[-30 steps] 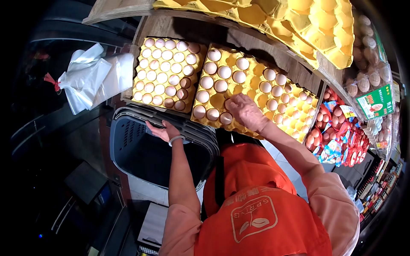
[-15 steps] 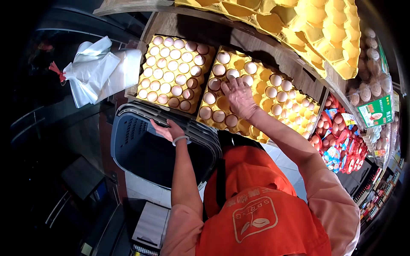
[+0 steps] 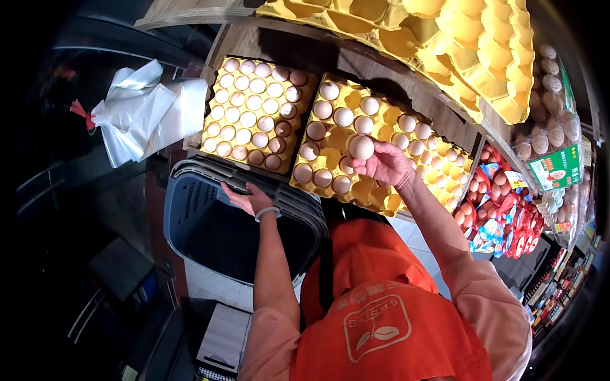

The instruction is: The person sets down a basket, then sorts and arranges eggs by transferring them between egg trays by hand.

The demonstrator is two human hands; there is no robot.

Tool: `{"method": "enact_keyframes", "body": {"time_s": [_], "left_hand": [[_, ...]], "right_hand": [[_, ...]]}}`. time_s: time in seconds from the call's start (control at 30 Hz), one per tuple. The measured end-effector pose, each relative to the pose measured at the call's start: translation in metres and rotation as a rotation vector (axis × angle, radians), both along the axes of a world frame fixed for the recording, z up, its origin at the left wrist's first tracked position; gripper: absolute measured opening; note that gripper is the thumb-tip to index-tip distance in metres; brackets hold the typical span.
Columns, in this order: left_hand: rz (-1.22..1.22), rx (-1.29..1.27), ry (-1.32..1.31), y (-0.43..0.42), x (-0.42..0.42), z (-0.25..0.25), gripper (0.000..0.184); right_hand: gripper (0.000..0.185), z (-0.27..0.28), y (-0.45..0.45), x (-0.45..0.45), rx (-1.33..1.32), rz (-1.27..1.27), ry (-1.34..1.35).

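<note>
Between the fingers of my right hand [image 3: 389,166] is a pale egg [image 3: 361,147], raised above the yellow egg tray [image 3: 328,157] on the right. Several eggs stand in that tray's cups, with some cups bare among them. A second tray, the left egg tray [image 3: 253,154], has eggs in close rows. My left hand [image 3: 251,199] is open, fingers stretched out, over the rim of a stack of grey-blue shopping baskets [image 3: 184,219]. Whether it touches the rim I cannot tell.
Yellow cartons [image 3: 438,38] overhang the shelf at the top. Clear plastic bags [image 3: 143,111] hang at the left. Red-netted eggs [image 3: 495,203] and boxed eggs with a green label [image 3: 556,166] stand at the right. My red apron [image 3: 381,311] is below.
My right hand was reaching down over the right tray; now it is lifted a little toward me with an egg in its fingers. My left hand has stayed by the baskets.
</note>
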State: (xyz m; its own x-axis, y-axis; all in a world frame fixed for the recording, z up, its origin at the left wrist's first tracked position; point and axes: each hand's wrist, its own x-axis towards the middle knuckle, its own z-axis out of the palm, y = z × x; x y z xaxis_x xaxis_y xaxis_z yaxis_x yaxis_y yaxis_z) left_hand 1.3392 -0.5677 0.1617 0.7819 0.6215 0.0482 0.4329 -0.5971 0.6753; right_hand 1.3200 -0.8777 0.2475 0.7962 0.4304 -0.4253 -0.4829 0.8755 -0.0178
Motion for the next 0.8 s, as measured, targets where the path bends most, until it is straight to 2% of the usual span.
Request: {"method": "enact_keyframes", "body": {"time_s": [0.1,0.13,0.2,0.23,0.27,0.37,0.4,0.5,0.57,0.63,0.67,0.73,0.8], "left_hand": [[-0.038,0.030,-0.023,0.000,0.000,0.004,0.068],[-0.028,0.026,-0.008,0.000,0.000,0.003,0.068],[-0.009,0.015,0.023,-0.002,0.000,0.006,0.068],[0.033,-0.073,0.047,-0.003,0.001,0.009,0.071],[0.020,-0.065,0.044,-0.004,0.000,0.009,0.071],[0.026,-0.038,0.005,-0.004,0.001,0.008,0.070],[0.079,-0.095,0.059,-0.005,0.003,0.011,0.071],[0.023,-0.004,0.005,-0.001,0.000,0.005,0.071],[-0.020,0.080,-0.024,0.001,-0.001,0.001,0.069],[-0.001,0.035,-0.005,-0.002,0.000,0.008,0.068],[0.007,0.011,0.007,-0.002,0.000,0.011,0.068],[0.002,0.020,-0.013,0.000,0.000,0.009,0.069],[0.017,-0.030,0.000,-0.001,0.000,0.010,0.069]], "right_hand": [[0.036,0.005,0.003,0.002,-0.261,-0.026,-0.009],[0.033,0.012,0.004,0.007,-0.486,-0.021,0.012],[0.035,0.011,0.007,0.013,-1.224,0.115,-0.225],[0.038,0.008,0.013,0.016,-1.491,0.086,-0.371],[0.039,0.012,0.014,0.018,-1.856,0.258,-0.531],[0.041,0.002,0.036,0.020,-2.291,0.398,-0.834],[0.040,-0.001,0.043,0.022,-2.339,0.456,-0.815],[0.037,-0.007,0.056,0.030,-2.426,0.617,-0.725],[0.036,-0.018,0.058,0.026,-2.456,0.529,-0.769],[0.038,-0.019,0.056,0.023,-2.473,0.455,-0.837],[0.045,-0.020,0.053,0.021,-2.382,0.630,-0.782],[0.053,-0.006,0.052,0.023,-2.226,0.672,-0.574],[0.055,0.012,0.051,0.021,-2.208,0.662,-0.530]]}}
